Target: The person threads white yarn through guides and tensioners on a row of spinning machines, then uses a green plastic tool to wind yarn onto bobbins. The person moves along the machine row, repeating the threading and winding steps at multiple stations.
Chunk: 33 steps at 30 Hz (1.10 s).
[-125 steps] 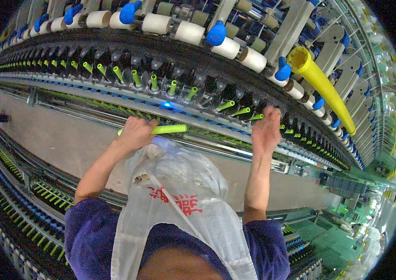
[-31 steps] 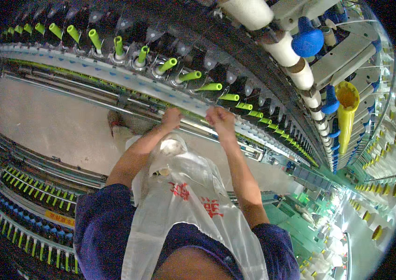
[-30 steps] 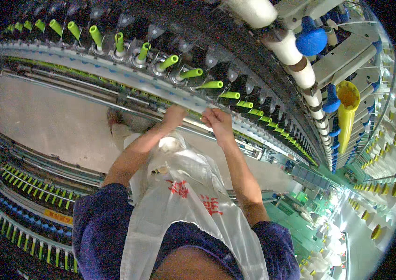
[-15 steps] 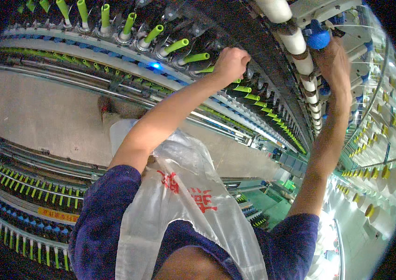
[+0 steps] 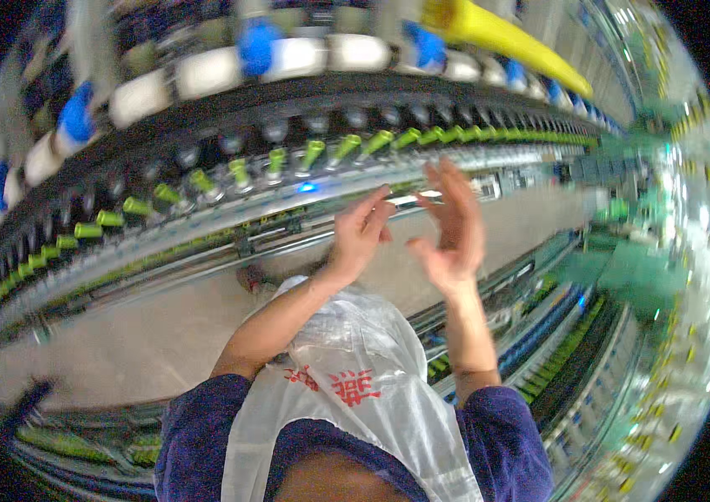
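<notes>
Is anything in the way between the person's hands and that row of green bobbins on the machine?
Nothing visible. Left hand and right hand are raised, open and empty, just below the green bobbins; only open air lies between.

Long spinning frame (image 5: 204,243) with a row of green bobbins (image 5: 275,159) on its spindles

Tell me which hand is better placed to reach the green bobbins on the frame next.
Probably the left hand: its fingertips are raised just under the row of green bobbins, near the small blue light. The right hand is open with spread fingers, farther along toward the rail, holding nothing visible.
</notes>
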Each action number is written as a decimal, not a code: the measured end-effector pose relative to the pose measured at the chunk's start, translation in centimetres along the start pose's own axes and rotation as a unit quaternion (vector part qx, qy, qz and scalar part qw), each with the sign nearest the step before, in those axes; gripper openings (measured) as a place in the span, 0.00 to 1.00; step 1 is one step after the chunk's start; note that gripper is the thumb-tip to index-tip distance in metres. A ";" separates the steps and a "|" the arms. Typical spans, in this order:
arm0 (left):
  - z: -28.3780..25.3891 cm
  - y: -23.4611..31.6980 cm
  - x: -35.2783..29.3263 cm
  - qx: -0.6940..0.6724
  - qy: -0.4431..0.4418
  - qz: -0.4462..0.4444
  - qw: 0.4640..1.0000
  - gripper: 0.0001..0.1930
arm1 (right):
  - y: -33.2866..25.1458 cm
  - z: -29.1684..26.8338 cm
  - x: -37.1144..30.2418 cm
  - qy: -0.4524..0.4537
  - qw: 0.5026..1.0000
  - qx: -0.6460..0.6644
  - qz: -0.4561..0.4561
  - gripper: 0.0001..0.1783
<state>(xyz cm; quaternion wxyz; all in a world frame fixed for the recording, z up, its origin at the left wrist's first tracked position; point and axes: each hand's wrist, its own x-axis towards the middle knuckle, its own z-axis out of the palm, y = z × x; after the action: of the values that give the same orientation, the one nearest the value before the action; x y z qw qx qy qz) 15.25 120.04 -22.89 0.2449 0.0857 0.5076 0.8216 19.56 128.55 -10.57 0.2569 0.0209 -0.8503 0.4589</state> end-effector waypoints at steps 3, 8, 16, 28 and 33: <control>3.4 0.1 -1.7 0.029 -0.109 -0.034 0.993 0.13 | 2.0 -0.9 -6.7 0.101 0.979 0.138 0.107 0.58; 8.1 -1.5 -2.2 0.219 -0.233 0.182 0.930 0.06 | 1.9 -4.0 -12.5 0.313 0.882 0.308 0.169 0.59; 9.3 -3.2 3.0 0.481 -0.522 0.069 0.701 0.15 | 1.0 -7.6 -18.5 0.336 0.803 0.162 0.464 0.40; 14.1 -14.4 17.8 0.674 -0.555 -0.028 0.487 0.23 | 17.6 -10.1 -38.3 0.361 0.674 -0.323 0.558 0.25; 32.4 -24.4 19.7 0.614 -0.649 0.116 0.433 0.21 | 20.6 -20.1 -40.9 0.427 0.478 -0.124 0.757 0.29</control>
<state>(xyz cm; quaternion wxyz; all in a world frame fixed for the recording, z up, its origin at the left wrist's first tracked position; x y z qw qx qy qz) 18.54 164.24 -31.14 0.2876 0.7798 0.5558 0.0171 57.84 148.14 -36.12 0.1416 -0.8617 -0.3698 0.3172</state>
